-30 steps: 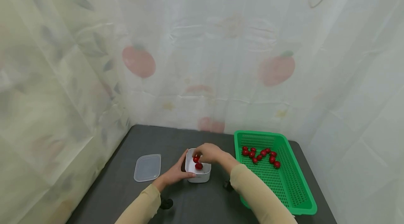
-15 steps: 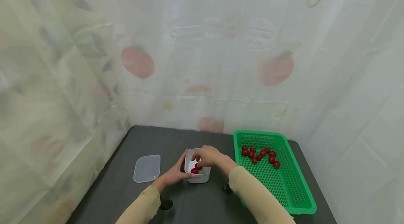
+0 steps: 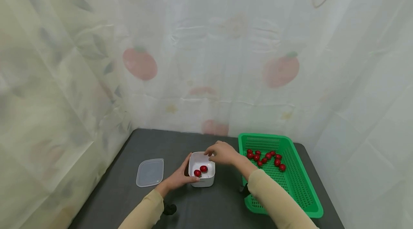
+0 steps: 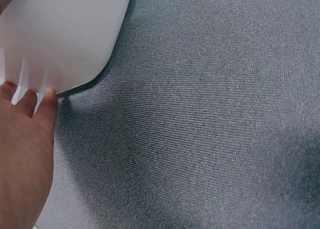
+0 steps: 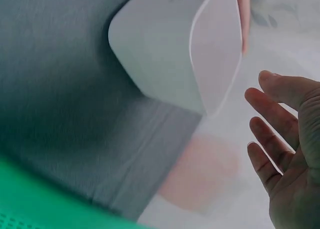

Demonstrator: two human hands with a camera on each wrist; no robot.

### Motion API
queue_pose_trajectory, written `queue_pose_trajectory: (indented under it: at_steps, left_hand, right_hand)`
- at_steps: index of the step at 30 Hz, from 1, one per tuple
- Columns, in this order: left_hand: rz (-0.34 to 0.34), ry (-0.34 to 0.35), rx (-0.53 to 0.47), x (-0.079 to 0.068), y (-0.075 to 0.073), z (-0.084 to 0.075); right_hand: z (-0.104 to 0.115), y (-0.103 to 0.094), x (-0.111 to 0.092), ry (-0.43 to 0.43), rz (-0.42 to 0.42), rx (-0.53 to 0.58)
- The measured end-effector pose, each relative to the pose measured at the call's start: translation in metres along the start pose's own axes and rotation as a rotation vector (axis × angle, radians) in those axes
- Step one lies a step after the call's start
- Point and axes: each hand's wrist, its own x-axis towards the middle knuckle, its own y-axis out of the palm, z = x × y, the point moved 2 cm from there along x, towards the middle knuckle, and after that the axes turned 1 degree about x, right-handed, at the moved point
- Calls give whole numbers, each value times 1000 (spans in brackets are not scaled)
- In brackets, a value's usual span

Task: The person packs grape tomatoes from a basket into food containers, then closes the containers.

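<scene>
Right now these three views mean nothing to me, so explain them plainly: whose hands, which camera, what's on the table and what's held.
No machine is at work here, just a bare-handed person. The head view comes from a camera worn on the head, looking forward and down; each wrist view comes from a camera worn on that wrist, facing that hand's work.

On the dark table are a white box, a lid to its left and a green basket to its right. Two red fruits lie in the box, and more fruits in the basket.

The left hand holds the box from its left side. The right hand is by the box's far right corner; the right wrist view shows its fingers apart, holding nothing.
</scene>
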Motion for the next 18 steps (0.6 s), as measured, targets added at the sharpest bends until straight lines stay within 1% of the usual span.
queue_pose_trajectory:
  at_steps: [4, 9, 14, 18]
  left_hand:
    - [-10, -3, -13, 0, 0, 1]
    - [-37, -19, 15, 0, 0, 1]
    - [-46, -31, 32, -1, 0, 0]
    - [-46, -27, 32, -2, 1, -1]
  right_hand:
    - [-15, -13, -13, 19, -43, 33]
    - [-34, -28, -30, 49, -90, 70]
    - [-48, -39, -47, 94, -111, 101]
    - [-60, -46, -59, 123, -124, 115]
